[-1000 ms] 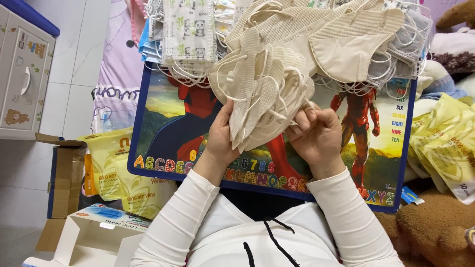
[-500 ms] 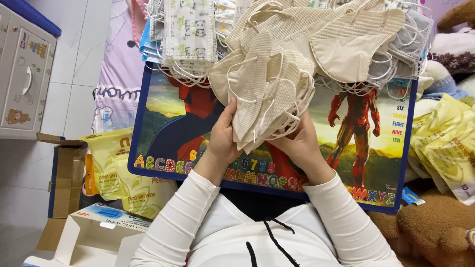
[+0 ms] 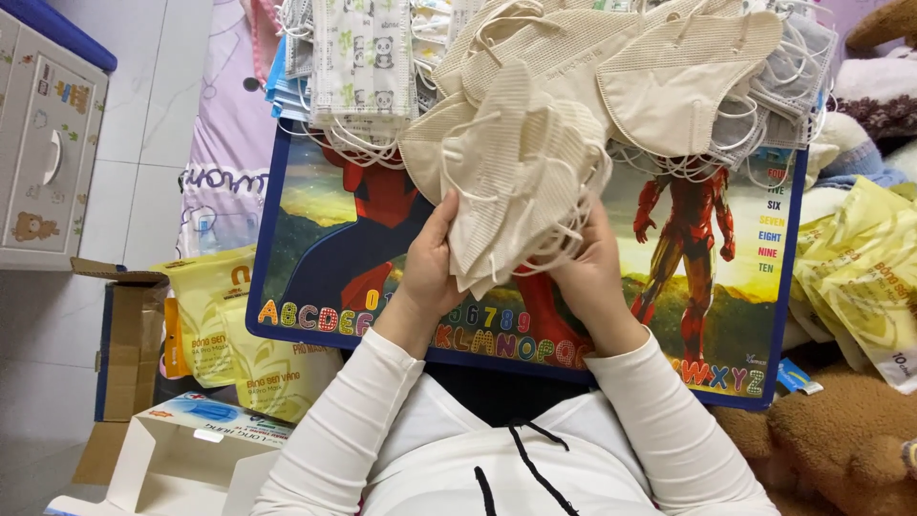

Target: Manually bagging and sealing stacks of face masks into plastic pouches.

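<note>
I've got a stack of beige masks (image 3: 511,182) squeezed between both hands, over the middle of the lap board (image 3: 315,258) w/ the cartoon hero picture and the row of coloured letters along its near edge. My left hand (image 3: 432,260) sits on the left side of the stack, thumb on top and fingers curled round the lower edge, pressing in; my right hand (image 3: 585,266) mirrors it on the other side, fingers bent and mostly hidden behind the masks, so I can't tell exactly how they lie back there. Held edge-on like this, prob. so the folded masks line up and the white ear loops (image 3: 564,244) hang loose to one side instead of tangling. The rest of the supply is heaped along the far edge of the board: more beige ones (image 3: 669,67) right behind the stack, panda-print masks (image 3: 363,62) to the left, grey ones (image 3: 807,67) far right, all within reach but apart from what I'm holding. Yellow pouches (image 3: 860,277) lie to my right beside a brown plush toy (image 3: 841,440), more yellow pouches (image 3: 229,325) to my left in a cardboard box (image 3: 129,344), and an open white carton (image 3: 181,459) sits by my left elbow.
</note>
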